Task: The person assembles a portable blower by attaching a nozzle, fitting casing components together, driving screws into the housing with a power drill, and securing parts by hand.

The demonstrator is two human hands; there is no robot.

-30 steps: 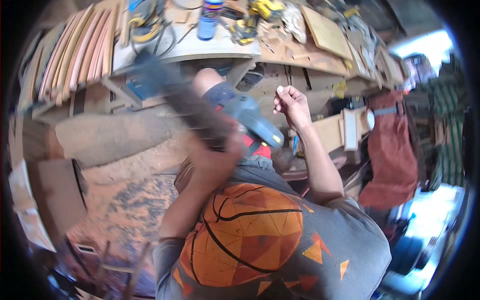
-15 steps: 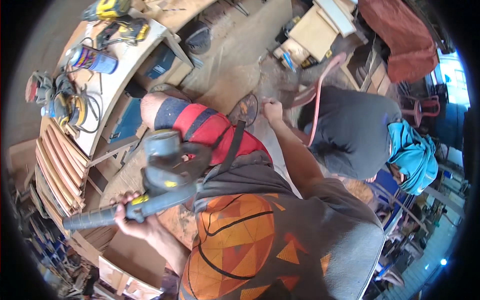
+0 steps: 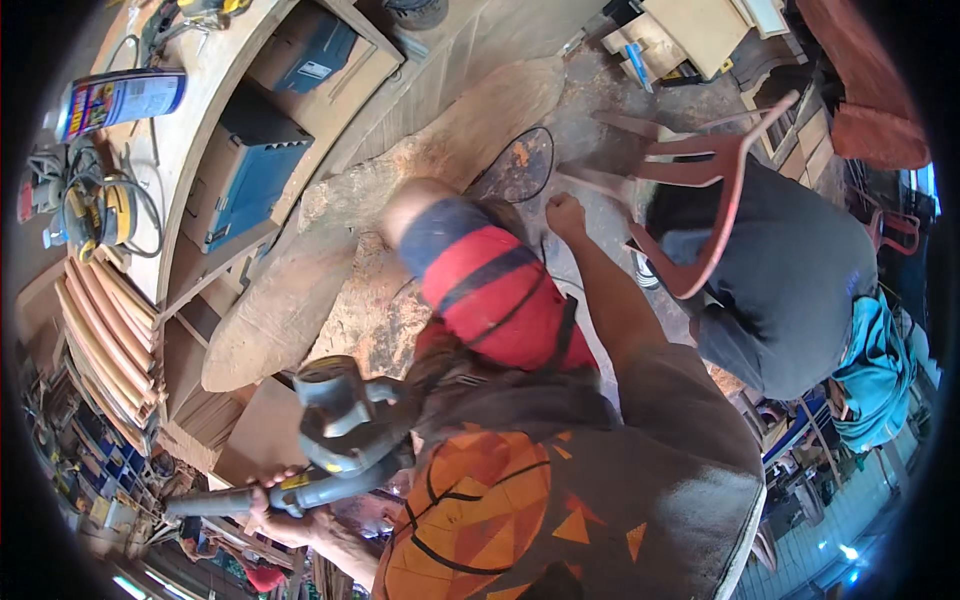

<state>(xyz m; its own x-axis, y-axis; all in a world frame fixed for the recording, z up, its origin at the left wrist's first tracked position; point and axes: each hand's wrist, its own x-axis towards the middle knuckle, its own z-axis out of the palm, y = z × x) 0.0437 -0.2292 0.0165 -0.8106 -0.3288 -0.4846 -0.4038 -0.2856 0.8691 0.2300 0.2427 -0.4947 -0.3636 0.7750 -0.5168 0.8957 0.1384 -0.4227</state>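
Note:
In my left hand (image 3: 282,513) is the tube of a grey handheld leaf blower (image 3: 345,420). Its nozzle points to the left and its motor housing rests near my waist. My right arm reaches forward, and my right hand (image 3: 566,216) is closed in a fist. A thin black cord (image 3: 550,165) loops close to that fist; whether the fingers hold it I cannot make out. To the right of my hand a reddish-brown wooden chair (image 3: 715,170) is tilted. Behind it a person in dark clothes (image 3: 790,270) bends over.
A workbench (image 3: 190,130) on the left carries a printed can (image 3: 125,100) and a corded power tool (image 3: 105,215). Blue cases (image 3: 255,195) sit beneath it. Curved wood strips (image 3: 105,335) stack at its end. Boards (image 3: 700,35) lie at the far right. Dusty floor (image 3: 380,310) lies ahead.
The view has shifted, and my knee and the leaf blower have moved in it. The blower sits lower, still in my left hand. My right fist remains stretched forward, now nearer the chair.

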